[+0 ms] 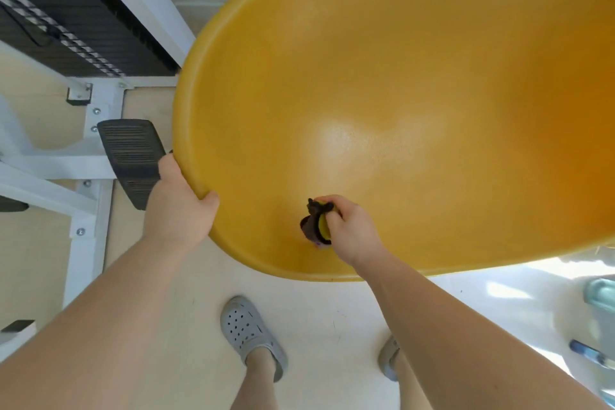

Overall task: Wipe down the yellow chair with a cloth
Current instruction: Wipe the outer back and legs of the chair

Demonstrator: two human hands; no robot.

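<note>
The yellow chair (416, 93) is a smooth, glossy moulded shell filling the centre and right of the frame, its rounded rim curving down the left. The cloth (311, 225), dark and tightly bunched, lies against the shell at lower centre.

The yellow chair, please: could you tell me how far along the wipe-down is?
Done: nothing can be confirmed; the yellow chair shows no streaks telling wiped from unwiped. In hand: the right hand holds a bunched dark cloth against the shell near its closest edge, while the left hand grips the rim. Left: seemingly the broad surface beyond the cloth.
</note>
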